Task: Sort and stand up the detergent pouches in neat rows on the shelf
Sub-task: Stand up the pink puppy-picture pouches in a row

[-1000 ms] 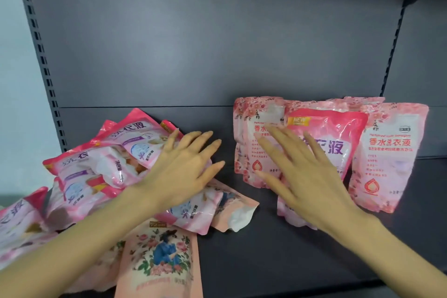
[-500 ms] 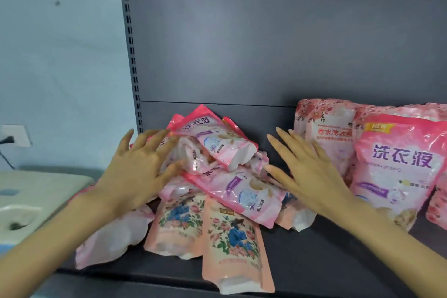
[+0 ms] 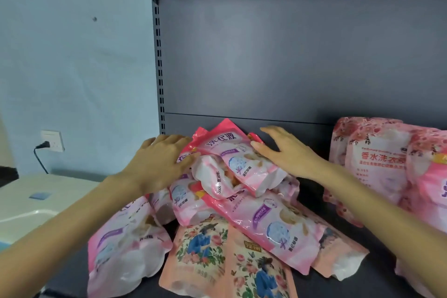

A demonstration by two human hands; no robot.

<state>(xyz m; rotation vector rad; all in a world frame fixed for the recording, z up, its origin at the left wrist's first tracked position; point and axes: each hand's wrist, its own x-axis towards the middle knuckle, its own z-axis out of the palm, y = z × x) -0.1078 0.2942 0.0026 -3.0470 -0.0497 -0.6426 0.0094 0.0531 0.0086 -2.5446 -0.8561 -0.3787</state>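
2 open, straight-fingered hands touch the top pouch (image 3: 238, 152): our left hand (image 3: 159, 159) at its left edge, our right hand (image 3: 284, 152) at its right. Rose-printed pouches (image 3: 377, 164) stand right of it.

The dark grey metal shelf (image 3: 321, 289) carries a loose heap of bright pink pouches (image 3: 266, 222) on its left half, lying flat and crossed over one another against the back panel (image 3: 266, 55). At the front, two peach floral pouches (image 3: 200, 249) lie side by side, partly under the heap. Another pink pouch (image 3: 125, 244) lies at the left front edge. On the right, pale rose-printed pouches (image 3: 377, 164) stand upright, touching.
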